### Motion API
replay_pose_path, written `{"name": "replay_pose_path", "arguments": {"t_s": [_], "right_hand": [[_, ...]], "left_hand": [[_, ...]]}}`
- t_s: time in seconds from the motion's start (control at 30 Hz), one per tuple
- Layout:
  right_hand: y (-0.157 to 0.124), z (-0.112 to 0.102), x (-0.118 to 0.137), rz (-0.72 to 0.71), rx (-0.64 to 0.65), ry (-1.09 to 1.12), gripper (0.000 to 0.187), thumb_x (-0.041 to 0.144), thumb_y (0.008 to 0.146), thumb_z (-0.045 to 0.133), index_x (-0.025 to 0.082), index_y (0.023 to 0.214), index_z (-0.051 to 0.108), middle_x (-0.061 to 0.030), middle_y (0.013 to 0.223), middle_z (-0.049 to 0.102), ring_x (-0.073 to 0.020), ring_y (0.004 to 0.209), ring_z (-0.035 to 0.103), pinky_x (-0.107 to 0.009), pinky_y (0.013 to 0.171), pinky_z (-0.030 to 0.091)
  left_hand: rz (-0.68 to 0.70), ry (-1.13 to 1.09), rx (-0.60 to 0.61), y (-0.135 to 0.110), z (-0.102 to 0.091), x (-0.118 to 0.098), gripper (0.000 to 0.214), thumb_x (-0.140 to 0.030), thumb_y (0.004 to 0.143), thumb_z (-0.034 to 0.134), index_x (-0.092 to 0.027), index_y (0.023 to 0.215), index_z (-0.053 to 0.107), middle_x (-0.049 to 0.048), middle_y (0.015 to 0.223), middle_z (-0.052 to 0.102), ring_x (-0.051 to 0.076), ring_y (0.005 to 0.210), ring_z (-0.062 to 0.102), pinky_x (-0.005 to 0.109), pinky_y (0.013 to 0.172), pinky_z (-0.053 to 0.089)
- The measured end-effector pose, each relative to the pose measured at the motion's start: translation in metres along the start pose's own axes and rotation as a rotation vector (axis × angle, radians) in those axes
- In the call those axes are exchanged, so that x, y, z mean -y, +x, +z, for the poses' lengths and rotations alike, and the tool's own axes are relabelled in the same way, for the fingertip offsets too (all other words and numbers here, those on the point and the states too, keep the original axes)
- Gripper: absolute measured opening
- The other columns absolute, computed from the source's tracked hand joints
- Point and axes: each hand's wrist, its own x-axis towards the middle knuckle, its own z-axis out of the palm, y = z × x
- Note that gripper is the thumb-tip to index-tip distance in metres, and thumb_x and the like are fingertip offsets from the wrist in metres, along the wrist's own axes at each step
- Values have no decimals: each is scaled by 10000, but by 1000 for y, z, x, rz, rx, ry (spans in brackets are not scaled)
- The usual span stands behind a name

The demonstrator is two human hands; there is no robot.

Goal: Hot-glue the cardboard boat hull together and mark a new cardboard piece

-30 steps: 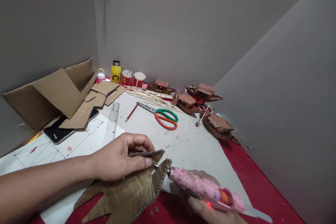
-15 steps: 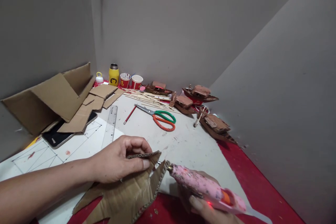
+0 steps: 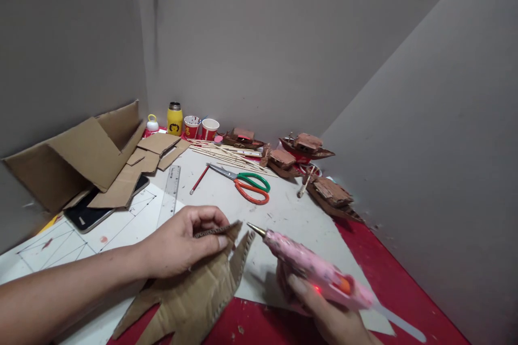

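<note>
My left hand (image 3: 190,240) pinches the upper edge of a cut cardboard piece (image 3: 192,299), thumb on the near face and fingers curled behind. The cardboard has pointed tabs and a ridged, corrugated edge, and two of its points stand apart at the upper right. In my right hand (image 3: 319,304) is a pink hot glue gun (image 3: 315,267), with a red light glowing on its side. Its metal nozzle points up and left, just clear of the cardboard's tips. A translucent glue stick (image 3: 400,323) sticks out of its rear end.
Scissors (image 3: 246,186), a pencil (image 3: 199,179) and a clear ruler (image 3: 170,188) lie beyond my hands. Small brown model boats (image 3: 332,194) stand at the right and back, near thin sticks (image 3: 230,156). Cardboard scraps (image 3: 117,183) partly cover a phone (image 3: 89,213) at left. Paper cups (image 3: 210,130) and a yellow bottle (image 3: 175,119) stand behind.
The glue gun has drawn back, so its nozzle, earlier between the cardboard's flaps, now shows fully outside them. My left hand and the cardboard have shifted slightly up and left.
</note>
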Motion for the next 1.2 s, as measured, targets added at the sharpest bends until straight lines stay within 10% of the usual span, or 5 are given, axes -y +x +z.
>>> {"name": "replay_pose_path", "arguments": {"t_s": [0.07, 0.3, 0.57, 0.8, 1.2], "right_hand": [[11, -8, 1, -24, 20, -232, 368, 346, 941, 484, 216, 1253, 630, -126, 1093, 706, -234, 939, 672, -334, 827, 537], [28, -40, -34, 193, 12, -822, 283, 377, 883, 452, 213, 795, 665, -62, 751, 703, -197, 642, 635, -260, 555, 423], [14, -61, -9, 424, 55, -968, 450, 494, 816, 563, 166, 1106, 670, -150, 1034, 718, -279, 834, 684, -313, 607, 458], [26, 10, 66, 94, -206, -370, 257, 358, 883, 585, 160, 1004, 694, -83, 879, 733, -176, 736, 671, -280, 678, 508], [67, 72, 43, 112, -282, -130, 170, 224, 835, 568, 150, 736, 686, -28, 679, 696, -134, 617, 600, -224, 578, 453]], "left_hand": [[39, 25, -138, 4, -4, 3, 117, -278, 797, 621, -168, 799, 582, -34, 746, 553, 104, 698, 475, 222, 670, 379], [133, 221, -399, 12, -15, 14, 111, -293, 786, 566, -183, 793, 566, -17, 767, 570, 153, 748, 527, 271, 715, 414], [180, 349, -421, 12, -7, 24, 72, -256, 799, 535, -193, 764, 543, -22, 750, 579, 162, 755, 547, 274, 725, 415], [178, 377, -384, 7, 2, 31, 80, -261, 828, 529, -188, 824, 561, -15, 771, 588, 167, 754, 540, 284, 723, 417], [178, 355, -381, 6, 5, 44, 80, -236, 828, 516, -182, 781, 554, -26, 712, 553, 157, 703, 506, 276, 673, 395]]}}
